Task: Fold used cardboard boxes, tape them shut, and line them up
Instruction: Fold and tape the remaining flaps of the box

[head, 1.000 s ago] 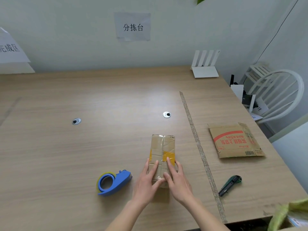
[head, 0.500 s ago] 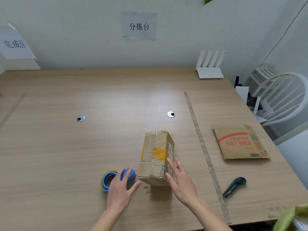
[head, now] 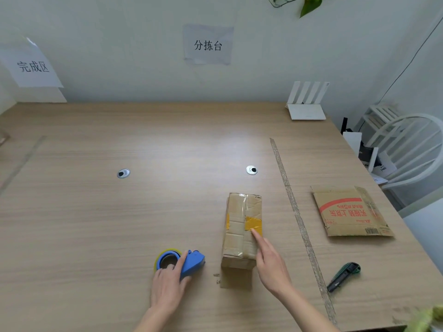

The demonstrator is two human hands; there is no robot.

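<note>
Cardboard box (head: 242, 230) being steadied for taping, lower centre.
Right hand (head: 269, 262) is pressing flat fingers on its flaps, holding them closed; left hand (head: 169, 286) is curling round the tape dispenser (head: 183, 261).

Small office packing station: paper signs (head: 208, 45) taped above a wooden desk (head: 143, 212), router (head: 307, 105) at its far corner.

Table (head: 119, 236) left of tape dispenser (head: 189, 262) lies bare, seemingly unobstructed.
</note>
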